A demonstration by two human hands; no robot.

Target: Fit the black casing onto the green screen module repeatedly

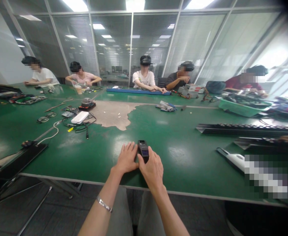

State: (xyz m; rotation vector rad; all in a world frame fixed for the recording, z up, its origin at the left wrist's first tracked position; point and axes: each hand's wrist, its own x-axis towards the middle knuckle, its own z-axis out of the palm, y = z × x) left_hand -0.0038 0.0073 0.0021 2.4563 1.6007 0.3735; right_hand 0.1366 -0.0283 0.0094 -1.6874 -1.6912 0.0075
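Note:
A small black handheld device [143,147] with a bluish screen lies on the green table [104,157] in front of me. My right hand [152,167] has its thumb at the device's near left side and its fingers along the right side, gripping it. Just left of the device, my left hand [127,158] rests flat on the table with fingers stretched out. Its thumb comes close to the right thumb; I cannot tell whether they touch. The lower end of the device is partly hidden by my right hand.
Beyond my hands lie a white power bank [80,117] with cables and a bare tan patch [111,113] of tabletop. Gloves [166,106], a green basket [242,108] and black metal strips [244,129] are to the right. Several people sit around the table.

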